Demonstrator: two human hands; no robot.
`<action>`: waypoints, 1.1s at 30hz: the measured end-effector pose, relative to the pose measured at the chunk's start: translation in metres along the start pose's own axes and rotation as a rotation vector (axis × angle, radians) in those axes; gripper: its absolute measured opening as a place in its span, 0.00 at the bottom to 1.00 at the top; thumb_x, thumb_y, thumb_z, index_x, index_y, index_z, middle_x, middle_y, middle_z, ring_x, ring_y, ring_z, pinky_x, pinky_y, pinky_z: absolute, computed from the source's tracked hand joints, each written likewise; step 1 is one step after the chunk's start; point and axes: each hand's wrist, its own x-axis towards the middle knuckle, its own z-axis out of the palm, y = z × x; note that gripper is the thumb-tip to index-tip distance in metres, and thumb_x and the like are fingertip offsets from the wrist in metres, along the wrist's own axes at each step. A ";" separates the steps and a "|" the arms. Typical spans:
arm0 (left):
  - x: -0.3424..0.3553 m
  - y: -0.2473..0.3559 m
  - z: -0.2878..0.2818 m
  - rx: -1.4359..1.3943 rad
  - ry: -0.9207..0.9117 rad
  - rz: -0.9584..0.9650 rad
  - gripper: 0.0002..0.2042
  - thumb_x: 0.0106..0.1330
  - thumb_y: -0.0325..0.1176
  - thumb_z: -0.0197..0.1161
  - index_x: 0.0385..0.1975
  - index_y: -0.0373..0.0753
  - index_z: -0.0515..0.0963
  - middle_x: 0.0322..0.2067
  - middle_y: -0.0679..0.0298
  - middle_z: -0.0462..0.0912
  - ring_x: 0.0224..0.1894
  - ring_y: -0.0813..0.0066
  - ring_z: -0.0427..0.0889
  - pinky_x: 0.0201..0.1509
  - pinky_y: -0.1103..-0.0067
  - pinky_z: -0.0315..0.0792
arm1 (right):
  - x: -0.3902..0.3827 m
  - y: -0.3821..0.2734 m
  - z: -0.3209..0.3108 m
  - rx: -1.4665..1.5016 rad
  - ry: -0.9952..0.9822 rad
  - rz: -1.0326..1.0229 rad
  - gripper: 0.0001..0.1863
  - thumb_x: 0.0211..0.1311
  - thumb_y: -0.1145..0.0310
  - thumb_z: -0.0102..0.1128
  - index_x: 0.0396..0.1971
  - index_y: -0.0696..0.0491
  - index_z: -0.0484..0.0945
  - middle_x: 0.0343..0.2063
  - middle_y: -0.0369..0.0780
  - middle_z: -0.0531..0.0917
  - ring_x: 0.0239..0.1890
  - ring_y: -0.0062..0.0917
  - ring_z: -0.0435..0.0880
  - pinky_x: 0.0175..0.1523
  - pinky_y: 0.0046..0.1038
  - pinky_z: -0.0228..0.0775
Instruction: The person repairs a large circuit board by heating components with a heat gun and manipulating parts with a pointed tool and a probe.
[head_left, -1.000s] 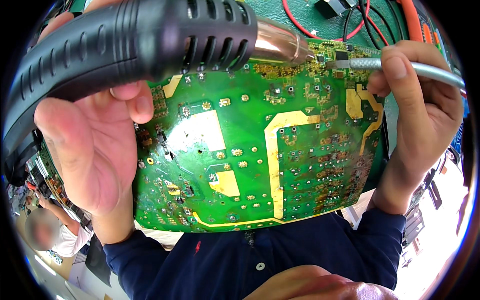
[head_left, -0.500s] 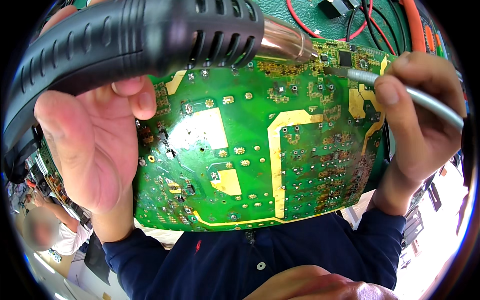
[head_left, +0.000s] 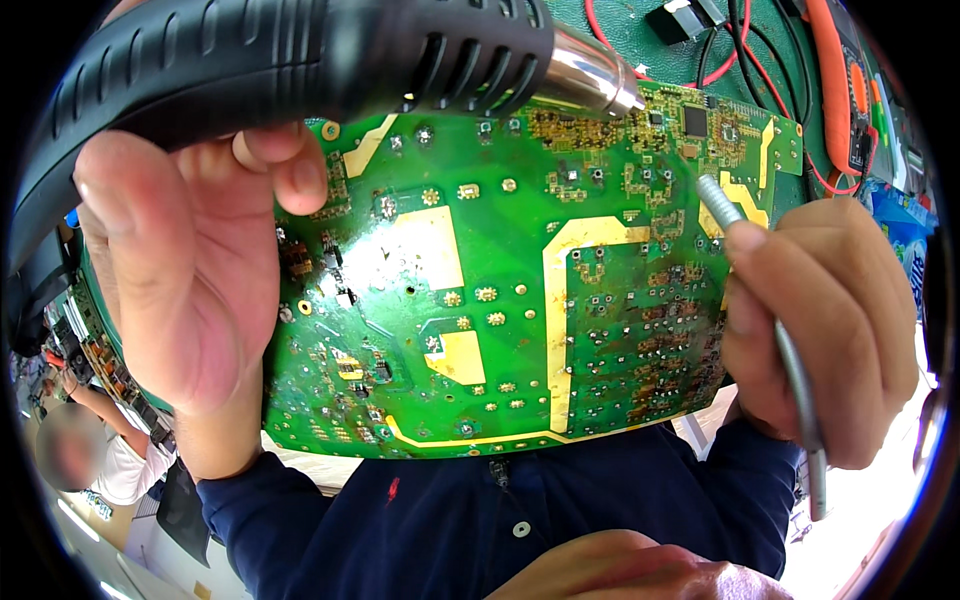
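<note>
A large green circuit board (head_left: 510,290) with gold copper areas lies tilted in front of me. My left hand (head_left: 190,270) is palm up at its left side, its fingers curled round a black hot-air gun (head_left: 380,60). The gun's metal nozzle (head_left: 595,75) points at small parts on the board's far edge, left of a square black chip (head_left: 695,122). Over the board's right side, my right hand (head_left: 825,320) grips a slim silver pen-shaped tool (head_left: 795,375). Its knurled end slants toward the board; its tip is hard to make out.
A green mat (head_left: 560,15) spreads behind the board, with red and black cables (head_left: 745,60) and an orange-edged multimeter (head_left: 838,90) at far right. A person in a white top (head_left: 130,465) is at the lower left.
My right hand has drawn back toward me, taking the silver tool away from the chip and turning it steeper. The hot-air gun has shifted slightly to the right.
</note>
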 end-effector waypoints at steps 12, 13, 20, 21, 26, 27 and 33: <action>-0.001 0.002 0.000 0.019 -0.042 -0.011 0.28 0.67 0.49 0.49 0.62 0.39 0.57 0.64 0.42 0.48 0.42 0.82 0.74 0.40 0.88 0.67 | 0.002 0.001 0.005 -0.094 -0.066 -0.057 0.15 0.37 0.87 0.62 0.32 0.69 0.76 0.16 0.43 0.74 0.16 0.28 0.72 0.19 0.24 0.61; -0.001 0.002 -0.001 0.018 -0.054 -0.015 0.28 0.67 0.49 0.49 0.62 0.39 0.57 0.64 0.42 0.48 0.42 0.83 0.74 0.40 0.88 0.67 | 0.002 0.000 0.005 -0.098 -0.066 -0.059 0.16 0.36 0.87 0.62 0.32 0.69 0.76 0.16 0.43 0.74 0.16 0.28 0.72 0.19 0.24 0.62; 0.001 0.002 -0.001 0.017 -0.074 0.003 0.28 0.67 0.49 0.48 0.62 0.39 0.57 0.64 0.42 0.47 0.41 0.83 0.74 0.40 0.88 0.67 | 0.003 -0.003 0.000 -0.208 -0.139 -0.106 0.19 0.30 0.85 0.63 0.32 0.68 0.77 0.16 0.42 0.73 0.16 0.28 0.71 0.19 0.24 0.61; -0.001 0.002 -0.002 0.023 -0.071 0.006 0.28 0.67 0.49 0.48 0.62 0.39 0.57 0.64 0.42 0.47 0.41 0.84 0.74 0.40 0.88 0.67 | 0.003 -0.003 0.002 -0.235 -0.143 -0.139 0.20 0.29 0.84 0.63 0.32 0.68 0.77 0.16 0.42 0.73 0.16 0.28 0.71 0.19 0.24 0.61; 0.000 0.001 -0.013 0.017 -0.069 0.094 0.27 0.68 0.49 0.48 0.62 0.39 0.58 0.64 0.41 0.48 0.40 0.85 0.73 0.40 0.88 0.66 | 0.002 -0.010 0.016 -0.269 -0.085 -0.131 0.22 0.24 0.81 0.61 0.31 0.68 0.77 0.16 0.41 0.70 0.17 0.26 0.70 0.18 0.24 0.59; 0.003 0.002 -0.009 0.035 -0.054 0.085 0.27 0.68 0.49 0.47 0.62 0.39 0.58 0.64 0.42 0.48 0.40 0.85 0.73 0.40 0.88 0.66 | 0.001 -0.010 0.015 -0.277 -0.086 -0.122 0.22 0.24 0.81 0.60 0.31 0.68 0.77 0.17 0.40 0.70 0.17 0.25 0.69 0.18 0.24 0.59; 0.002 0.001 -0.012 0.034 -0.077 0.093 0.28 0.68 0.50 0.45 0.62 0.40 0.58 0.64 0.43 0.50 0.39 0.86 0.71 0.40 0.89 0.65 | 0.002 -0.022 0.023 -0.307 -0.082 0.002 0.25 0.23 0.78 0.60 0.33 0.66 0.78 0.18 0.39 0.67 0.18 0.25 0.68 0.19 0.24 0.57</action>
